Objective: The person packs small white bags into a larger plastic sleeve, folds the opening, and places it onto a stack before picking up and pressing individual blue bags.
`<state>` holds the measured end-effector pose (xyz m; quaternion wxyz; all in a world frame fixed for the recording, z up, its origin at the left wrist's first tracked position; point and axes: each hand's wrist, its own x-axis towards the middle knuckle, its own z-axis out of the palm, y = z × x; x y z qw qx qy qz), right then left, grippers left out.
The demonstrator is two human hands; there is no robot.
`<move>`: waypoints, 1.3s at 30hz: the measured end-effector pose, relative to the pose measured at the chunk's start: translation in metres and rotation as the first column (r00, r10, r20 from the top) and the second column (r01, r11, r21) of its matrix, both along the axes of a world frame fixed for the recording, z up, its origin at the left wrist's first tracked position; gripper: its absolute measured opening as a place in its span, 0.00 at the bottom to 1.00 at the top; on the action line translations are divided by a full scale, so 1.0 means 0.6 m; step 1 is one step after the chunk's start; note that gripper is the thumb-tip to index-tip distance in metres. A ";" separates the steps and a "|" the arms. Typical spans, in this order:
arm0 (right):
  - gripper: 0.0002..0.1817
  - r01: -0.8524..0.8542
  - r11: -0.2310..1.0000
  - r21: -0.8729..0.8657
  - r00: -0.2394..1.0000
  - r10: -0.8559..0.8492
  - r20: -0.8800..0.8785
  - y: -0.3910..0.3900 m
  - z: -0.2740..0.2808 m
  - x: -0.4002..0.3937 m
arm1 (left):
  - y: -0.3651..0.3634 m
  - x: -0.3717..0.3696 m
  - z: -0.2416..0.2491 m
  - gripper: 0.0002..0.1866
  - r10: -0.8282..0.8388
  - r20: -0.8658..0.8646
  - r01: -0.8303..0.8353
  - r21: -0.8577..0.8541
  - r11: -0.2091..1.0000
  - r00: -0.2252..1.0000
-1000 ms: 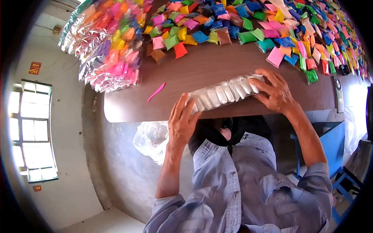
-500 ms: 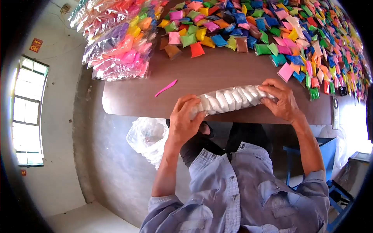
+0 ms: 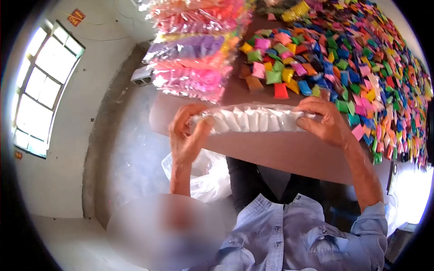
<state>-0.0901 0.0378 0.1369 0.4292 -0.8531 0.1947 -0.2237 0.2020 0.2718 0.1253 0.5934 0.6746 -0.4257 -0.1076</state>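
Observation:
A long clear plastic bag of white packets (image 3: 253, 119) is stretched level between my two hands, over the near edge of the brown table (image 3: 289, 156). My left hand (image 3: 187, 133) grips its left end, thumb in front and fingers behind. At the other end, my right hand (image 3: 323, 118) pinches the bag between thumb and fingers. The packets inside sit side by side in a row.
Stacked clear bags of coloured packets (image 3: 192, 58) lie at the table's back left. A large heap of loose coloured packets (image 3: 334, 67) covers the back and right. A clear plastic bag (image 3: 210, 176) hangs below the table edge at left.
The bag of white packets has shifted left with both hands and gone from slanted to nearly level. The view has turned, and the pink tool on the table no longer shows.

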 end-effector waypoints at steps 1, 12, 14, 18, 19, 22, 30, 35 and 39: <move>0.18 -0.011 1.000 -0.011 1.000 0.012 0.012 -0.002 0.016 0.029 | 0.004 0.024 0.020 0.16 0.043 -0.003 -0.043 -0.011 0.999 0.999; 0.20 -0.158 0.974 0.165 0.985 0.167 -0.043 -0.076 0.190 0.327 | -0.070 0.322 0.210 0.19 0.207 -0.112 -0.214 -0.056 0.975 0.972; 0.18 -0.141 0.914 0.381 0.990 0.137 0.036 -0.075 0.204 0.367 | -0.091 0.368 0.224 0.19 0.210 -0.130 -0.217 -0.044 0.975 0.969; 0.18 -0.198 0.811 0.551 0.967 0.253 -0.024 -0.110 0.212 0.441 | -0.128 0.400 0.246 0.21 0.289 -0.167 -0.291 0.018 0.957 0.943; 0.18 -0.198 0.812 0.549 0.967 0.252 -0.024 -0.113 0.211 0.450 | -0.137 0.409 0.250 0.22 0.352 -0.162 -0.342 0.085 0.936 0.922; 0.22 -0.103 0.799 0.592 0.979 0.187 -0.083 -0.114 0.203 0.474 | -0.169 0.479 0.220 0.27 0.355 -0.130 -0.325 0.205 0.923 0.926; 0.44 -0.077 0.698 0.712 0.981 0.179 -0.070 -0.134 0.180 0.478 | -0.240 0.516 0.204 0.48 0.418 0.107 -0.415 0.486 0.770 0.902; 0.41 -0.092 0.806 0.585 0.991 0.134 -0.029 -0.101 0.176 0.463 | -0.261 0.538 0.200 0.61 0.326 0.406 -0.516 0.573 0.637 0.854; 0.40 -0.010 0.895 0.445 1.000 -0.002 0.026 -0.077 0.163 0.442 | -0.271 0.530 0.200 0.60 0.324 0.483 -0.576 0.597 0.558 0.814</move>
